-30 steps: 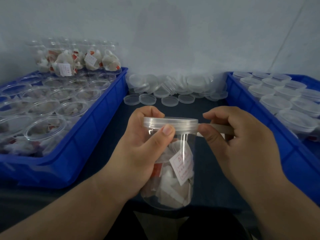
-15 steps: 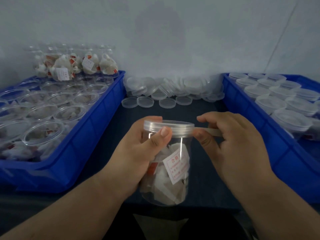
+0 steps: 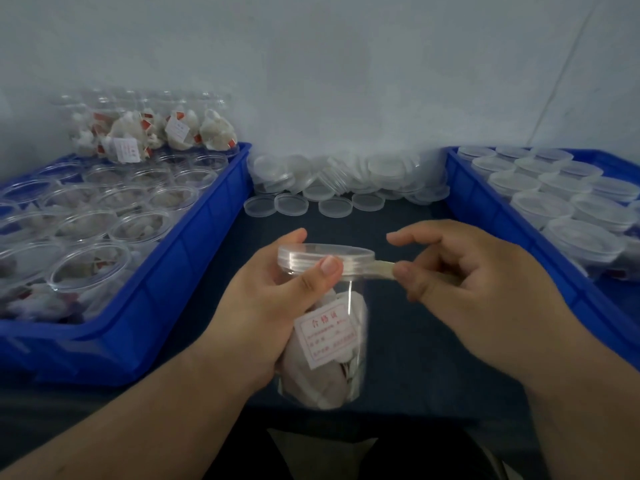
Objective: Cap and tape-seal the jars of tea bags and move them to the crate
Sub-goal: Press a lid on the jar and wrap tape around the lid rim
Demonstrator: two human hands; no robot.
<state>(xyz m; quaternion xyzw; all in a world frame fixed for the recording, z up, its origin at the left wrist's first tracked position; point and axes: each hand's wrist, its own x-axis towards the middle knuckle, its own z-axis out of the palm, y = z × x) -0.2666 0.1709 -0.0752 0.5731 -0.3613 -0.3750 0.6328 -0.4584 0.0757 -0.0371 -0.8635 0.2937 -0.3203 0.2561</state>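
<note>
At centre of the head view, over the near edge of the dark blue tabletop (image 3: 408,344), sits the clear round plastic jar of white tea bags (image 3: 341,382). It is nearly upright, between 2 crates. Cannot tell if its base rests on the table.

The clear ribbed screw lid (image 3: 325,255) is on. The white paper label (image 3: 325,336) faces the camera.

The left hand (image 3: 266,313) wraps the jar's upper body, with its thumb pressed on the lid rim. The right hand (image 3: 485,289) pinches a narrow strip of translucent tape (image 3: 382,270) with its thumb. Its index finger is stretched out above. The strip runs from the lid's right edge to the pinch.

Likely step: winding tape round the lid seam; the jar is not crated yet.

Handling, judged:
- The jar is light, with thin walls that flex if squeezed.
- The smooth plastic is slippery, so hold the body high, near the ribbed lid.
- The tape is limp and sticky, so hold it taut by its free end.

On the right, the blue plastic crate of capped jars (image 3: 512,237) looks like the destination. On the left is the blue plastic crate of open jars (image 3: 194,278). A heap of loose clear lids (image 3: 332,181) lies against the wall.
</note>
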